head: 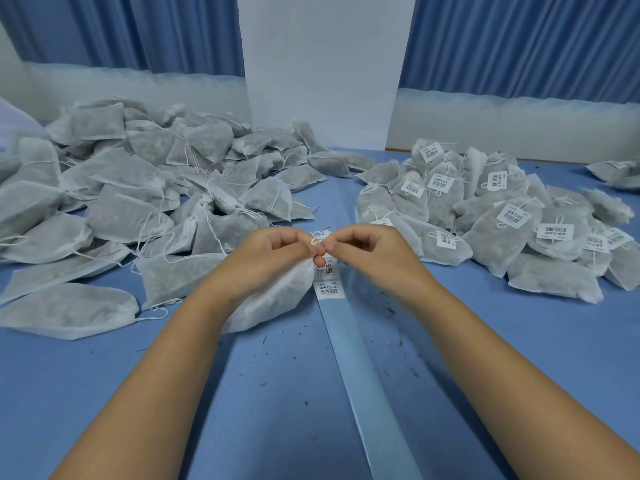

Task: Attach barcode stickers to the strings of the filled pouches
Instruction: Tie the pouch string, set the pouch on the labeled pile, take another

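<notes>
Left hand [277, 252] and right hand [370, 251] pinch a mostly hidden string [314, 241].

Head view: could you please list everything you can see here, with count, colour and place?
Unlabelled pouches: a large pile, grey-white, table's left side.
Labelled pouches: a large pile, grey-white with white barcode stickers, table's right side.
Held pouch: one, white, under the left hand.
String: one loop, white, between both hands' fingertips.
Sticker strip: one, pale blue with at least three white stickers, along the table's middle.
Table: one, blue, flecked with dark crumbs.
Curtains: two, blue, behind.
Pillar: one, white, between the curtains.
Left hand: grips the held pouch, pinches the string.
Right hand: pinches the string.
</notes>
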A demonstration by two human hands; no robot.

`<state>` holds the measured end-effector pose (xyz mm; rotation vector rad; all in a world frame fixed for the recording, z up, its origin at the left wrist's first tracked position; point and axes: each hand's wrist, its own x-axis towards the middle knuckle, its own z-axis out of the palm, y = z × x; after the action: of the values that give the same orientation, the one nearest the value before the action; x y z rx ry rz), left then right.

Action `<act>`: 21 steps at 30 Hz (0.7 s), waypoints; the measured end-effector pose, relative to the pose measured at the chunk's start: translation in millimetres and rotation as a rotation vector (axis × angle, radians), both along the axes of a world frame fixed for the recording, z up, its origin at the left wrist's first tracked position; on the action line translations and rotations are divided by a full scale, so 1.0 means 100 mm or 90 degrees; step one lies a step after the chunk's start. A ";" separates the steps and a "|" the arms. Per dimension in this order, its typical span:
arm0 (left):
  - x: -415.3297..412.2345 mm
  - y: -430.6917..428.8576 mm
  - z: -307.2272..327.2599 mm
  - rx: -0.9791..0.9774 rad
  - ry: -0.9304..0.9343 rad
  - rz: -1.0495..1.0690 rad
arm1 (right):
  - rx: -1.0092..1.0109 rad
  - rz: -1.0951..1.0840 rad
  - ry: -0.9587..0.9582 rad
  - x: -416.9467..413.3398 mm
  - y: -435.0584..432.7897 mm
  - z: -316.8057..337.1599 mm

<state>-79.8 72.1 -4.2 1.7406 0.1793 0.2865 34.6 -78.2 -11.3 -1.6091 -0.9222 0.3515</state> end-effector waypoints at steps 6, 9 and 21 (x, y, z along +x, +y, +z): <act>-0.01 0.02 0.01 -0.007 -0.016 -0.005 | 0.017 0.060 0.073 -0.03 -0.01 -0.02; -0.01 0.00 0.01 -0.018 -0.022 -0.001 | 0.015 -0.016 0.042 0.00 0.01 -0.05; 0.01 0.01 -0.01 -0.011 -0.011 0.014 | -0.001 -0.011 -0.049 -0.03 0.01 -0.05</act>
<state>-79.1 72.9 -4.9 1.7195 0.1886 0.3155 32.1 -76.7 -16.2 -1.6409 -0.9655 0.2803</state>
